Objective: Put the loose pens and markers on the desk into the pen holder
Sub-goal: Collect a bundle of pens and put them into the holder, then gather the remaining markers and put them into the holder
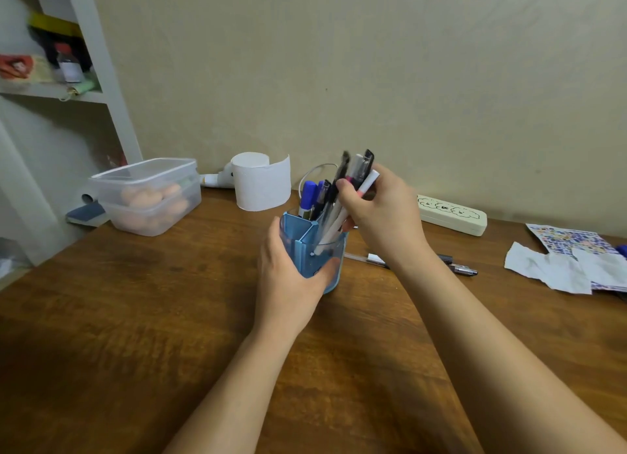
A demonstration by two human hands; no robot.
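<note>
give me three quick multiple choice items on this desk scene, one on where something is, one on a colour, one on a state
1. Where do the loose pens still on the desk lie?
A. behind the right forearm
B. on the shelf
C. inside the plastic box

2. What colour is the pen holder?
A. red
B. translucent blue
C. black

3. What is the left hand doing?
A. resting flat on the desk
B. lifting the tissue roll
C. gripping the pen holder

Answers: 1 A, they show either side of the right forearm, near the holder. 2 B, its blue walls and dividers show through. 3 C, its fingers wrap the holder while the right hand lowers a bundle of pens in.
</note>
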